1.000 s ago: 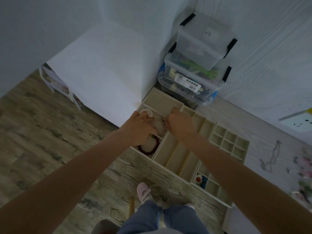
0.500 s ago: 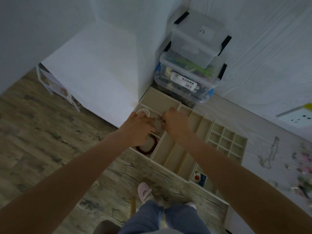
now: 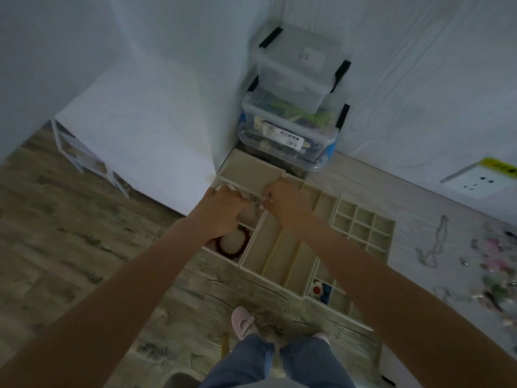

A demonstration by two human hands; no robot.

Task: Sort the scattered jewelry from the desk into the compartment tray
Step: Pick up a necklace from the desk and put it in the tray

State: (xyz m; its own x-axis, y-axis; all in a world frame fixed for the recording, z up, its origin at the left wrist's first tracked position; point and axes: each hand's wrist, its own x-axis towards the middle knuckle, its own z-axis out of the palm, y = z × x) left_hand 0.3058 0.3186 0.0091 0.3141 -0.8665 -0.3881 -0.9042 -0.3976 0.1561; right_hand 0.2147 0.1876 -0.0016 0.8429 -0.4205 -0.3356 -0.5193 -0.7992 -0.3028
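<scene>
A beige compartment tray (image 3: 282, 256) lies along the desk's left edge. Both my hands meet over its far-left compartments. My left hand (image 3: 223, 211) and my right hand (image 3: 282, 201) have curled fingers and pinch a pale beaded piece of jewelry (image 3: 256, 201) between them. A white pearl bracelet (image 3: 226, 187) peeks out beyond my left knuckles. A dark red bead bracelet (image 3: 233, 243) lies in the compartment below my left hand. A red and blue item (image 3: 321, 292) sits in a small near compartment. Scattered jewelry (image 3: 492, 261) and a silver chain (image 3: 432, 247) lie on the desk at right.
Stacked clear storage boxes (image 3: 293, 107) stand in the corner just behind the tray. A white power strip (image 3: 481, 182) lies at the far right. Below the desk edge are the wood floor, my legs and a pink slipper (image 3: 242, 322).
Both hands have stayed together over the tray's far-left compartments, working the beaded piece. The view has shifted slightly; nothing else has visibly moved.
</scene>
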